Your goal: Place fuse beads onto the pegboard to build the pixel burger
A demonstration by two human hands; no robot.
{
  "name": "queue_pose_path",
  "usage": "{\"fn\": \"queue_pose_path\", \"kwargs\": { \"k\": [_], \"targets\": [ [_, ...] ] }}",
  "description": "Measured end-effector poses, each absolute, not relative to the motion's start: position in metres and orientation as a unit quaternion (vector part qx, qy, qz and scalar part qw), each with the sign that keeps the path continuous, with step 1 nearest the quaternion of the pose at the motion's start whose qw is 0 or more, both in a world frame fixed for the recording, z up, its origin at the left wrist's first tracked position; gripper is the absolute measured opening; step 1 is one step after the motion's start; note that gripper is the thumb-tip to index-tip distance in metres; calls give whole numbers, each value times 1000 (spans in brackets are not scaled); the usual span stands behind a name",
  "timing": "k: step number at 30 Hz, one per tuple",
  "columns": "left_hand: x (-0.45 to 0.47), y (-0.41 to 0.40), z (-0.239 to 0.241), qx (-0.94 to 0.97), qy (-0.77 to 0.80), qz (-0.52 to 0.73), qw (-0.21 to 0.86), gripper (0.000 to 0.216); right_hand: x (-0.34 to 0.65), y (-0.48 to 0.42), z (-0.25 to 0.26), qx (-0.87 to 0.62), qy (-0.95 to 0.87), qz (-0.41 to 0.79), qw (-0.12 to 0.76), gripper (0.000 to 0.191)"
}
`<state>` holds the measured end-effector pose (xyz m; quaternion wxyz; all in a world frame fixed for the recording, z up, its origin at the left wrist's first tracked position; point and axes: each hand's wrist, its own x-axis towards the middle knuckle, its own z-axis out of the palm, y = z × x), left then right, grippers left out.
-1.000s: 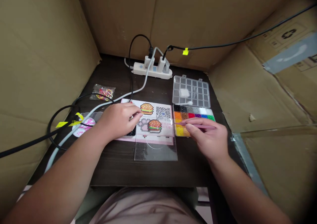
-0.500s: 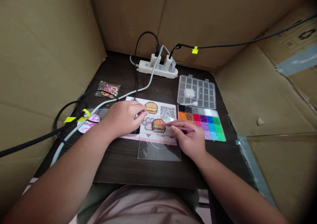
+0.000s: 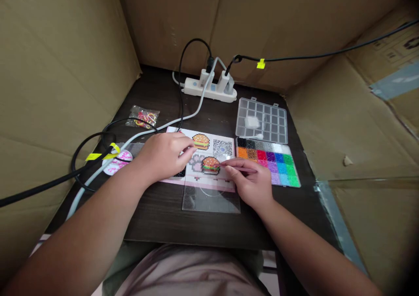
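Cardboard walls (image 3: 170, 21) rise around a dark wood-grain tabletop (image 3: 157, 219), where a person works with two bare hands. At left of the frame, a black cable (image 3: 36, 189) tagged in yellow and a white cable (image 3: 73, 203) run by a round pink-and-white pad (image 3: 114, 166), with a clear bag (image 3: 142, 117) of coloured rings lying above. Near the centre, the left hand (image 3: 166, 154) is over the left part of a printed sheet (image 3: 186, 134), thumb and fingertips close together; whether anything is pinched between them cannot be told. A white power strip (image 3: 212, 96) sits at upper centre. Below it, a transparent pegboard (image 3: 225, 204) overlaps the sheet, bearing a small bead hamburger (image 3: 210, 165) at the middle of the frame. Right of centre, the right hand (image 3: 252, 180) grips pink tweezers (image 3: 242, 169) in a narrow hold, their tips at the bead hamburger's right edge; a bead between them would be too small to make out. Farther right lies a case (image 3: 297, 180) of beads sorted by colour, a translucent gridded lid (image 3: 275, 121) above it
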<state>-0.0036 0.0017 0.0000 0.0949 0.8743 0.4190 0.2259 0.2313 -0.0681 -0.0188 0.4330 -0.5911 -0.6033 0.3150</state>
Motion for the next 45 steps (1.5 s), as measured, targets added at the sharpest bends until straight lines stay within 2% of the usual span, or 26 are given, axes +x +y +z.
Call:
{"fn": "queue_pose_path", "kwargs": {
  "k": [36, 45],
  "targets": [
    [-3, 1, 1, 873, 422, 225, 97, 26, 232, -68, -18, -598, -593, 328, 427, 9],
    [-3, 1, 0, 871, 425, 228, 98, 26, 233, -70, -9, -589, -597, 303, 452, 6]
  ]
}}
